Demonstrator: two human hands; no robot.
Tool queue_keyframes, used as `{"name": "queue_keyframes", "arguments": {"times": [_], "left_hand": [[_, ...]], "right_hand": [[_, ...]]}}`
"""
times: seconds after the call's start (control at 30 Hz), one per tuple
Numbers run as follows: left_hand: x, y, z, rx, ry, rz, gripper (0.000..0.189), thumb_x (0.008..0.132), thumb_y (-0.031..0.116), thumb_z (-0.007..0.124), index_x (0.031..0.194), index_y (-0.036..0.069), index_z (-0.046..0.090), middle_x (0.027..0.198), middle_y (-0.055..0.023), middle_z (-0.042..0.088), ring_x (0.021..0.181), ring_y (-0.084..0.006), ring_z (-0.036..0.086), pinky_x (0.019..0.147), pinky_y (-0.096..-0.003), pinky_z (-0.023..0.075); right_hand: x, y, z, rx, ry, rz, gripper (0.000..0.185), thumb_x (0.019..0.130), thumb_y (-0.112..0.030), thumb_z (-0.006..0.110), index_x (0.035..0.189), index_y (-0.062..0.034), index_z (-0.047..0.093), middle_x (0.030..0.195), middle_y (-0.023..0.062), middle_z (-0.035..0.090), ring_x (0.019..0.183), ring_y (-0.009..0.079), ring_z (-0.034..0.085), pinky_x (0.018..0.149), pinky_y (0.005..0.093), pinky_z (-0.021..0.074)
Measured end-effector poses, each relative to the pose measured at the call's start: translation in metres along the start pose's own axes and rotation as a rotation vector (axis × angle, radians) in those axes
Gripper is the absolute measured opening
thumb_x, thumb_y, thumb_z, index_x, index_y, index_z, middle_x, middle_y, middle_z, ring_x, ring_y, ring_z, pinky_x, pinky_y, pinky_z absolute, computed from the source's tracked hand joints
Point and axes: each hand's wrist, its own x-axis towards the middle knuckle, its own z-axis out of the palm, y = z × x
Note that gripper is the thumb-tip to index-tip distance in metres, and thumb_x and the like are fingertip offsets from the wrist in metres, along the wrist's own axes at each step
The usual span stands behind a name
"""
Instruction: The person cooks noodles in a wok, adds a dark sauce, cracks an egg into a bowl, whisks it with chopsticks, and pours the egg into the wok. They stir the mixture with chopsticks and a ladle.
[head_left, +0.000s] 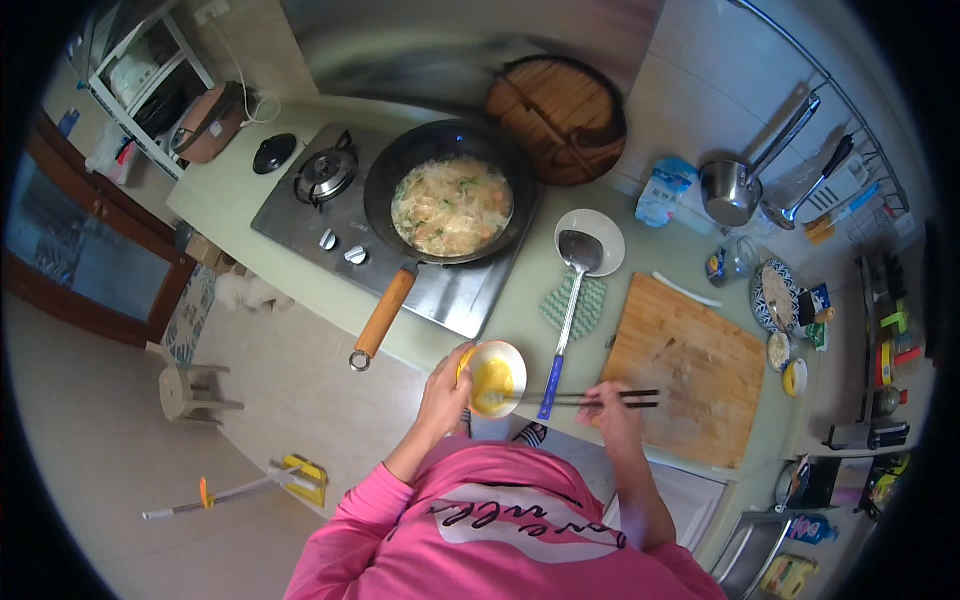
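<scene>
My left hand (448, 390) grips a small bowl (519, 369) by its side, tilted so that its yellow liquid, which looks like beaten egg (493, 384), shows. A pair of dark chopsticks (636, 399) lies across my right hand (611, 409), their tips at the bowl's liquid. Beyond the bowl, a black wok (382, 187) with a wooden handle (386, 311) stands on the gas hob, holding a pale soupy dish with noodle-like strands and green and orange bits (452, 206). A metal spatula (574, 300) with a blue handle rests on a white bowl (609, 236), its handle end near the counter's front edge.
A wooden cutting board (690, 375) lies at the right, beside a green-patterned cloth (577, 304). A round wooden lid (559, 120) leans against the back wall. The second burner (326, 174) is left of the wok. A glass jar (735, 261) and patterned bowl (776, 296) stand at the back right.
</scene>
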Motion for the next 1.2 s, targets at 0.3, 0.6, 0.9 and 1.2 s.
{"name": "queue_keyframes", "arguments": {"times": [0.3, 0.6, 0.9, 1.2], "left_hand": [[0.002, -0.003, 0.001, -0.056, 0.003, 0.030, 0.039, 0.092, 0.015, 0.044, 0.129, 0.006, 0.049, 0.115, -0.0264, 0.058, 0.108, -0.0435, 0.056, 0.093, -0.0455, 0.0446], [-0.002, -0.003, 0.000, -0.007, -0.029, -0.036, 0.039, 0.092, 0.015, 0.044, 0.129, 0.006, 0.050, 0.117, -0.0260, 0.058, 0.108, -0.0424, 0.057, 0.093, -0.0439, 0.0447], [-0.001, -0.003, -0.002, -0.111, -0.020, -0.034, 0.038, 0.092, 0.016, 0.044, 0.128, 0.006, 0.051, 0.118, -0.0247, 0.058, 0.110, -0.0415, 0.056, 0.093, -0.0433, 0.0447], [-0.005, 0.000, 0.000, -0.041, -0.009, -0.060, 0.038, 0.093, 0.016, 0.041, 0.127, 0.005, 0.052, 0.116, -0.0255, 0.059, 0.109, -0.0414, 0.057, 0.093, -0.0424, 0.0451]], "right_hand": [[0.001, 0.007, -0.004, -0.054, -0.034, -0.224, 0.031, 0.100, -0.022, 0.049, 0.094, 0.0068, 0.060, 0.080, 0.0168, 0.065, 0.064, 0.0221, 0.065, 0.059, 0.0313, 0.0532], [0.003, 0.012, -0.005, 0.029, -0.156, -0.107, 0.031, 0.100, -0.022, 0.049, 0.094, 0.0066, 0.059, 0.080, 0.0166, 0.064, 0.062, 0.0223, 0.064, 0.058, 0.0322, 0.0528], [-0.002, 0.008, -0.002, 0.047, -0.085, -0.130, 0.029, 0.100, -0.020, 0.050, 0.094, 0.0069, 0.059, 0.080, 0.0167, 0.064, 0.064, 0.0225, 0.065, 0.059, 0.0318, 0.0533], [-0.001, 0.013, -0.006, 0.000, -0.197, -0.133, 0.031, 0.100, -0.022, 0.050, 0.094, 0.0069, 0.060, 0.082, 0.0168, 0.065, 0.062, 0.0221, 0.064, 0.057, 0.0320, 0.0526]]}}
